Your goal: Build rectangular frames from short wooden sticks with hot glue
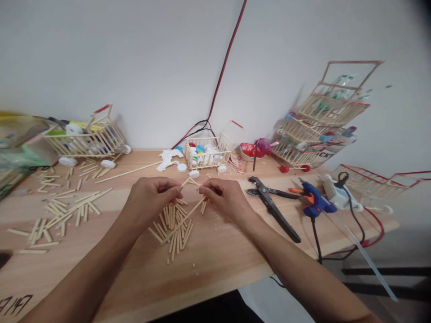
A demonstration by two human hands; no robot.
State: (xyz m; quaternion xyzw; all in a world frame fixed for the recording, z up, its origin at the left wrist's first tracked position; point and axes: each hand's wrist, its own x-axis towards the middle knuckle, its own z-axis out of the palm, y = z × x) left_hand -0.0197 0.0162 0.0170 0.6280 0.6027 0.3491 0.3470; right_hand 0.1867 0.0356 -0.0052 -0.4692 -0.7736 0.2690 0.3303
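Observation:
My left hand [150, 199] and my right hand [226, 195] are raised over the table, fingers pinched on one thin wooden stick [187, 216]. Between them the stick is bent into a peak, apparently cracked there. Its long end runs from my right hand down to the left, above a loose pile of short cut sticks [172, 220]. The fingers hide parts of the stick. Just beyond both hands stands a small stick-built cart [210, 160] with white round wheels, filled with bottle caps.
Black-handled pliers [274, 208] and a blue glue gun [316, 200] lie right, near a white power strip [340, 193]. A tiered stick cart [323, 121] stands back right, another loaded cart [89, 139] back left. More cut sticks [63, 206] are scattered left.

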